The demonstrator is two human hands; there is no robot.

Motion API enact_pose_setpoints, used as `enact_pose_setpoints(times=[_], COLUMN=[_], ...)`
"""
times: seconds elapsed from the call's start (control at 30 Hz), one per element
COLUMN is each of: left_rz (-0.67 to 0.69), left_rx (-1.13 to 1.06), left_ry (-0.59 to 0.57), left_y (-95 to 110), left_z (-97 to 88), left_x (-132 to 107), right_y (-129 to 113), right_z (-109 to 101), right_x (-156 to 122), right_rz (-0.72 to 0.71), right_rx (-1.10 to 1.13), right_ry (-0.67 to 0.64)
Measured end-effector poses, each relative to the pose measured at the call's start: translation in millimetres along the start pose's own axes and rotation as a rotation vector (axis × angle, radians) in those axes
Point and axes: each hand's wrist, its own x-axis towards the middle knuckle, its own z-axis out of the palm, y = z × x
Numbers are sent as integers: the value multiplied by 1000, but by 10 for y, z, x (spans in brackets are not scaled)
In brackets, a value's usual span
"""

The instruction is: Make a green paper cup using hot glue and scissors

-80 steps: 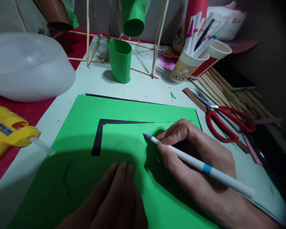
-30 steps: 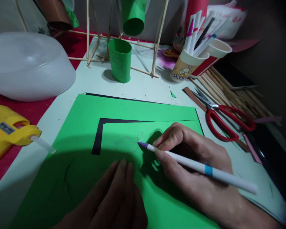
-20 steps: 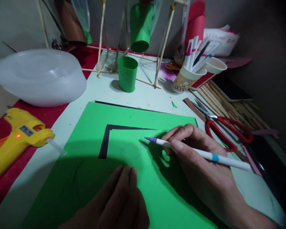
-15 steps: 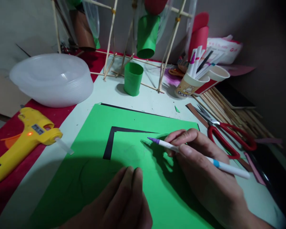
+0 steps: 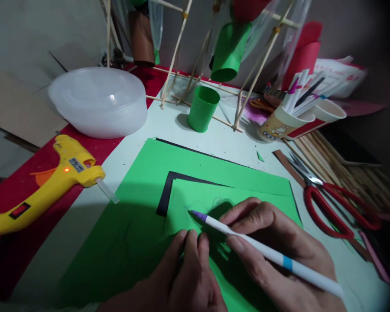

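My right hand (image 5: pixel 279 255) pinches a white marker (image 5: pixel 269 253) between thumb and fingers. Its purple tip points left, at or just above a smaller piece of green paper (image 5: pixel 180 197) with faint curved lines on it. My left hand (image 5: pixel 185 268) has its fingertips bunched together at that piece's near edge, holding it; the thumb's grip is partly hidden. Under the piece, a strip of black paper (image 5: pixel 164 197) shows along its left and far edges. Below all this lies a large green sheet (image 5: pixel 146 164), with a thin dark edge beneath its far side.
At the left are a yellow glue gun (image 5: pixel 65 173) with its light on and stacked clear bowls (image 5: pixel 100 104). A green paper cup (image 5: pixel 203 110) stands before a stick frame (image 5: pixel 260 69). To the right are red-handled scissors (image 5: pixel 328 195), a cup of markers (image 5: pixel 276 123) and wooden sticks (image 5: pixel 331 160).
The marker tip has moved left and nearer to me over the small green piece, which has shifted slightly on the black strip. The whole view has swung, so the background sits farther right.
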Motion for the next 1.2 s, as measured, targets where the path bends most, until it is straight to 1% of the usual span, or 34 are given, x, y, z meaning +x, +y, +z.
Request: enact_pose_setpoints(times=[0.07, 0.13, 0.27, 0.5, 0.57, 0.67, 0.73, 0.8, 0.97, 1.13, 1.2], left_rz=[-22, -6, 32, 65, 20, -117, -168, -173, -83, -174, -130], left_rx=[-39, -60, -32, -7, -9, -6, -15, -42, -133, -84, -69], left_ry=[10, 8, -43, -24, -15, -16, -24, -19, 8, -3, -7], left_y=[27, 43, 50, 3, 42, 149, 198, 194, 105, 168, 156], left_z=[27, 46, 49, 29, 33, 45, 52, 55, 49, 21, 12], left_x=[-37, -55, -40, 8, 23, 36, 22, -12, -91, -59, -47], right_y=[13, 20, 22, 29, 42, 57, 55, 48, 39, 52, 57], right_z=[-6, -3, 19, 41, 45, 49, 49, 49, 56, 61, 61], right_x=[4, 12, 12, -11, -6, 3, 8, 14, 17, 16, 20], right_rz=[-11, -16, -16, -29, -29, -48, -68, -85, -80, -55, -32], right_rx=[-18, -29, -59, -71, -72, -58, -57, -64, -81, -43, -29], right_ry=[3, 1, -16, -15, -21, -21, -14, -12, -3, -27, -38])
